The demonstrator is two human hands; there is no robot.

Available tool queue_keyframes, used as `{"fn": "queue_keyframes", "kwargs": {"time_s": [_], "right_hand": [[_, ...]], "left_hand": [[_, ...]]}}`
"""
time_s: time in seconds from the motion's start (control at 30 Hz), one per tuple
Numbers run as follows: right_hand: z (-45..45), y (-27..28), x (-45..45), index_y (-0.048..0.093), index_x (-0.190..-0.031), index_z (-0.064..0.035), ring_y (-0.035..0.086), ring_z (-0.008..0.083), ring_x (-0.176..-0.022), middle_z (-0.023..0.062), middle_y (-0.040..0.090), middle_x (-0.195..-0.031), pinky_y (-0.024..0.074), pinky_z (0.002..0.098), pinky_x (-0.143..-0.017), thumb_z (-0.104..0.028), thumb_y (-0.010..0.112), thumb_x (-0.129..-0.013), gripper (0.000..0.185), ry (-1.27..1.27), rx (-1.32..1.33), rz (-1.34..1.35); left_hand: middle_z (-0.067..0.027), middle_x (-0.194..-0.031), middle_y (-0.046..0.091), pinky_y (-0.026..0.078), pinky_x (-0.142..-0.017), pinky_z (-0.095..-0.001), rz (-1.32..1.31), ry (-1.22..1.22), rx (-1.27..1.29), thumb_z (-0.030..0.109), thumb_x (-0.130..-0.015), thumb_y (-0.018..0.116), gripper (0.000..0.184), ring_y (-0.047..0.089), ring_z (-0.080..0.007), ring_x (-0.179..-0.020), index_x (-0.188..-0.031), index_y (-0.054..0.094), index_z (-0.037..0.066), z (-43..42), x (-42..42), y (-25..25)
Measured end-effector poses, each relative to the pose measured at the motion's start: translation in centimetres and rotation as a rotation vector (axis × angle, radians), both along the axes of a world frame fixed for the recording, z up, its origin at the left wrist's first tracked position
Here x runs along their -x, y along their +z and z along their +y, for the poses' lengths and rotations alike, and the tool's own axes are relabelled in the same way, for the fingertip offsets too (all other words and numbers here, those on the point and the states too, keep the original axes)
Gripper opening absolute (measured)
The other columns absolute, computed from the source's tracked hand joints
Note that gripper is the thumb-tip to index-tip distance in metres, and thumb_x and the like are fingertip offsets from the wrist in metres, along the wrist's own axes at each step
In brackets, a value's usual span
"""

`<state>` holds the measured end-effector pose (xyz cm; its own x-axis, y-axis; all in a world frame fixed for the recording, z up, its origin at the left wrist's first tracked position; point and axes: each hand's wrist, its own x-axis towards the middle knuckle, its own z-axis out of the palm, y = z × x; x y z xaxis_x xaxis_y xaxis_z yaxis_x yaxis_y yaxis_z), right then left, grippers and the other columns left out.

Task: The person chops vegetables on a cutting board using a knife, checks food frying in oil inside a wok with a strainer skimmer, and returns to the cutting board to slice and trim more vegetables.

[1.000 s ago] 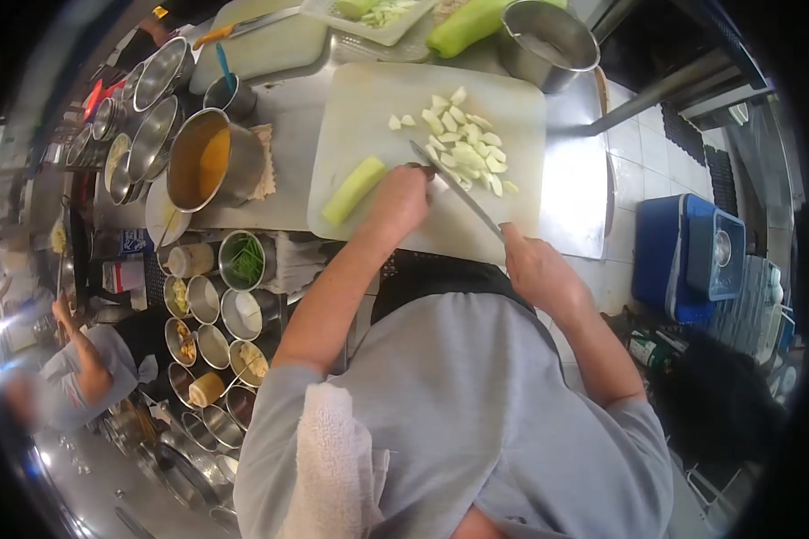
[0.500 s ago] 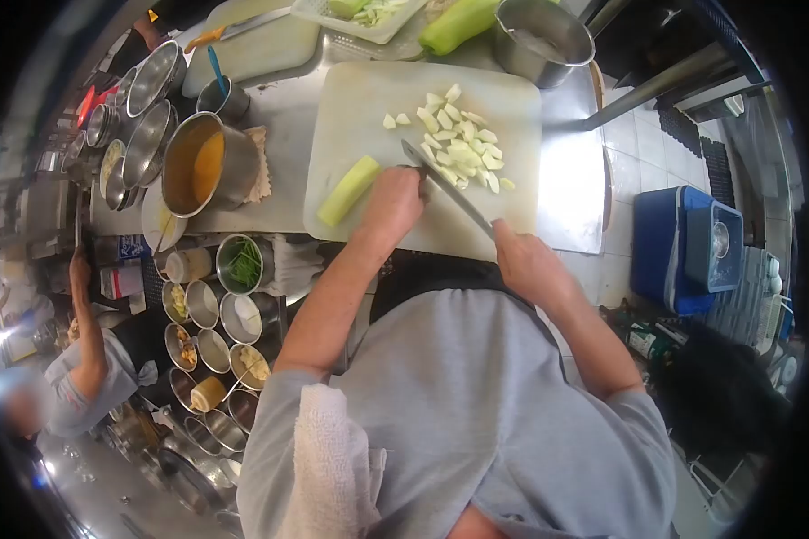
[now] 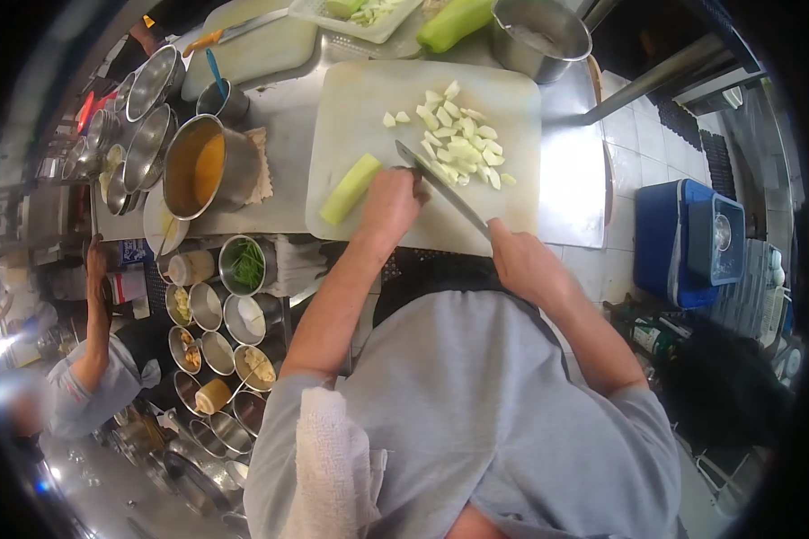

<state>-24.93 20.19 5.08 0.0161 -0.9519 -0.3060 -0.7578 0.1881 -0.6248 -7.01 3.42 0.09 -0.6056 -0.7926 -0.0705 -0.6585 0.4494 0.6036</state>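
Knife (image 3: 454,199) over cutting board (image 3: 360,99), your right hand (image 3: 528,265) wrapped round its end, left hand (image 3: 392,205) with fingers curled (can't tell around what), pale chunks (image 3: 464,151) mostly board-right, green length (image 3: 350,189) board-left

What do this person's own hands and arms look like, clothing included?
The left hand and right hand are ungloved, and the forearms are uncovered. Short, plain grey sleeves cover the upper arms. No watch or bracelet is visible.

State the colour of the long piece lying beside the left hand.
Pale green; the long piece shows best in the head view.
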Motion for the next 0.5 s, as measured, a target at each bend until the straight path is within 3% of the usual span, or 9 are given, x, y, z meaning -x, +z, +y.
{"fn": "queue_keyframes", "kwargs": {"time_s": [0.27,0.5], "right_hand": [[-0.3,-0.3,-0.4,0.042,-0.107,0.0023,0.059,0.0510,-0.072,0.0316,0.058,-0.069,0.0421,0.0603,-0.068,-0.004,0.048,-0.094,0.015,-0.010,0.020,-0.011],[-0.7,-2.6,-0.2,0.043,-0.103,0.0015,0.061,0.0480,-0.068,0.0278,0.060,-0.067,0.0470,0.0580,-0.065,-0.002,0.048,-0.091,0.014,0.003,0.181,0.025]], "left_hand": [[-0.0220,-0.089,0.070,0.053,-0.080,-0.0465,0.056,0.042,-0.016,0.009,-0.074,0.079,0.021,0.066,-0.0398,-0.086,-0.089,0.071,-0.002,0.5,-0.4,-0.1],[-0.0180,-0.086,0.068,0.052,-0.078,-0.0443,0.186,-0.053,0.151,0.003,-0.076,0.071,0.013,0.065,-0.0378,-0.085,-0.088,0.070,-0.001,1.4,-1.5,-1.0]]}}
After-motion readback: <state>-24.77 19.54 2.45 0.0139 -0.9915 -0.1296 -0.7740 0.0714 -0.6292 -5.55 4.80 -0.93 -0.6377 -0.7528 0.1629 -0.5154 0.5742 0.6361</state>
